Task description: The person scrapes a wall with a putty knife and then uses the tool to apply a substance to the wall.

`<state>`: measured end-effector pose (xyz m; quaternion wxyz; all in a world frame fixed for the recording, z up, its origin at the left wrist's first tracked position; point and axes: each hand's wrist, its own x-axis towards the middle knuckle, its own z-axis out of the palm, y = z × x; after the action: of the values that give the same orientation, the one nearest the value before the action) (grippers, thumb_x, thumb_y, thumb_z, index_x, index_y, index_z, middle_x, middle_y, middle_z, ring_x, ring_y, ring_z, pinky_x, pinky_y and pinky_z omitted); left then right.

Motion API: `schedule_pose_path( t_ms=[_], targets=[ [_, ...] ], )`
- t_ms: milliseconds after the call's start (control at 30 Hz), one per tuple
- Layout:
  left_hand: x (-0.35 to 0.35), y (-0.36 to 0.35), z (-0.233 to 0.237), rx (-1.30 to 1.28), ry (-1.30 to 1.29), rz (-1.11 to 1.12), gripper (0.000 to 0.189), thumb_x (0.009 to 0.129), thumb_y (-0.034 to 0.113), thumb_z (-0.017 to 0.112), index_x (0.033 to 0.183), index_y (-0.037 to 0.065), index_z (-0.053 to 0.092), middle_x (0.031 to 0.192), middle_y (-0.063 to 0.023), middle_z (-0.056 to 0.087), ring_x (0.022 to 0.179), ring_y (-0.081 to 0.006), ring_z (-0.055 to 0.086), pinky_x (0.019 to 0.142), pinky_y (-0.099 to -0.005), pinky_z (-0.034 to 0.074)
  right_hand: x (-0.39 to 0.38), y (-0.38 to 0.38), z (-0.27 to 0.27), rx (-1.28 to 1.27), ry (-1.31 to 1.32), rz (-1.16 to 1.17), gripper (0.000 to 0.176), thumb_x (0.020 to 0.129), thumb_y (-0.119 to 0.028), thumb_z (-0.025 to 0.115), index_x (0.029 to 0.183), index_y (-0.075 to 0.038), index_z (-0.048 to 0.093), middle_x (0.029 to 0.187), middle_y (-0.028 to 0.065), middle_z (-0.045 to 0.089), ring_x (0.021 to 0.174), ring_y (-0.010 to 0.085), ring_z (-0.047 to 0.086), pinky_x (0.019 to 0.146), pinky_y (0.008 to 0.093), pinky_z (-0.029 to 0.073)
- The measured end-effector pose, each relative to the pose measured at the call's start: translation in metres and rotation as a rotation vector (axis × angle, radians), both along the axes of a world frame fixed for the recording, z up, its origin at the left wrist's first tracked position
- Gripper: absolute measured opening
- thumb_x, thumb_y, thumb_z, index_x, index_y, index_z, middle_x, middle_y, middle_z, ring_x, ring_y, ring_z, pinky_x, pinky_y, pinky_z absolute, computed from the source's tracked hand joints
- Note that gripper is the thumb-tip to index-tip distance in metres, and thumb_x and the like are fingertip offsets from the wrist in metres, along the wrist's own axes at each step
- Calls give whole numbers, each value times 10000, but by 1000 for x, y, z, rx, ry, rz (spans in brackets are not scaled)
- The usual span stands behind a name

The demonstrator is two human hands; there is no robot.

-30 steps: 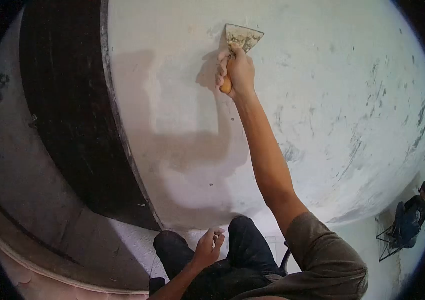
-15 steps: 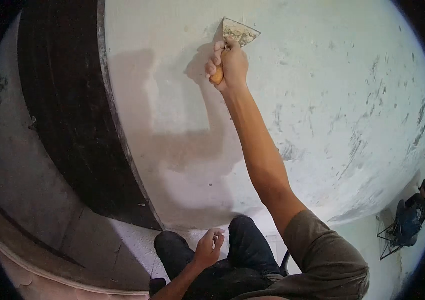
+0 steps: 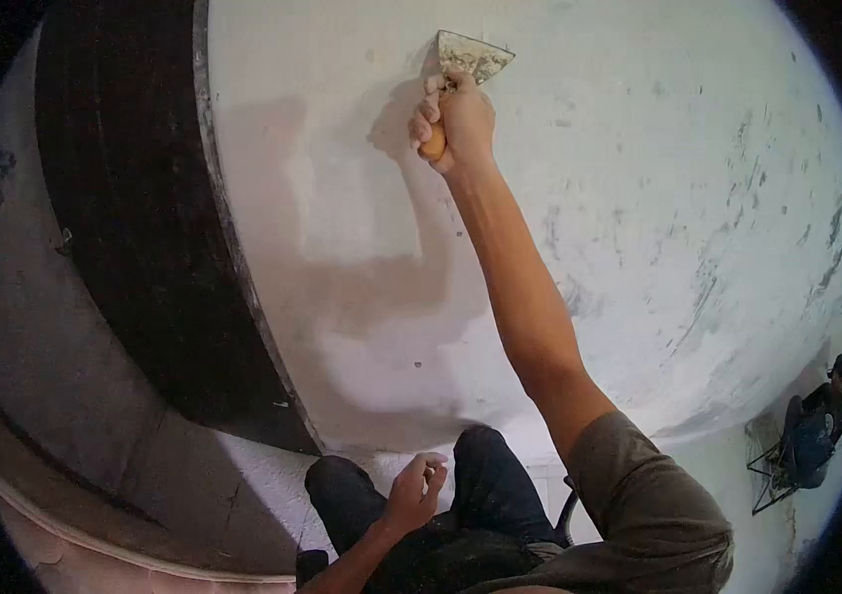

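My right hand (image 3: 467, 124), arm stretched out in front of me, is wrapped round the orange-brown handle of a putty knife (image 3: 473, 57). The knife's wide blade is smeared with pale filler, and its edge is right at the white wall (image 3: 579, 148). A shadow of my arm and the tool falls on the wall to the left. Low over my lap, between my knees, my left hand (image 3: 413, 493) rests with loosely curled fingers, thumb apart, holding nothing.
A dark brown panel (image 3: 144, 198) with a raised edge borders the wall on the left. Grey scuffs and small pits mark the wall's right part. At far right, on the pale floor, stands a folding chair (image 3: 805, 445) with dark items on it.
My right hand and the putty knife have shifted slightly upward along the wall, and the blade has turned a little. My left hand stays over my lap.
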<state>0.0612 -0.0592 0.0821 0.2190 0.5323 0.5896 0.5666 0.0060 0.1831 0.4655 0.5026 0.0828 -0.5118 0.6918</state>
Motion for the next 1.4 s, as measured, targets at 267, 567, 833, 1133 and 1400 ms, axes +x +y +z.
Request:
schedule_pose_path(
  t_ms=[267,567,833,1133,1400],
  targets=[
    [-2,2,1,1,45,20,228,955,204,521,1049,0,561,872,-139,608,709,-233,578,645,-358,463,3,-6,3,-19,-60,-66,319,972,-295,360,786,-61,469,457,34,357,323,186,369,307,336,352],
    [-4,4,-3,26,9,28,228,948,197,529,1055,-2,560,885,-135,610,709,-228,576,658,-348,467,2,-2,-5,10,-81,-64,309,962,-287,370,784,-54,469,471,37,376,322,186,372,306,338,354],
    [-4,4,0,43,-8,22,211,941,182,537,1050,3,562,881,-121,615,693,-213,574,649,-341,466,8,-5,-5,-24,-101,-41,287,962,-268,368,797,-56,468,474,35,371,325,184,374,311,334,356],
    [-2,3,4,37,14,33,221,940,185,534,1044,-8,562,863,-127,617,684,-215,577,638,-345,471,9,-6,1,-21,-94,-43,277,969,-263,360,811,-63,469,475,23,365,328,174,360,325,333,367],
    [-2,2,3,49,25,25,237,948,199,526,1041,-15,565,871,-139,616,696,-217,575,652,-339,470,7,-5,6,-26,-104,-83,287,973,-281,360,804,-77,470,470,19,369,317,167,349,310,328,351]
  ],
)
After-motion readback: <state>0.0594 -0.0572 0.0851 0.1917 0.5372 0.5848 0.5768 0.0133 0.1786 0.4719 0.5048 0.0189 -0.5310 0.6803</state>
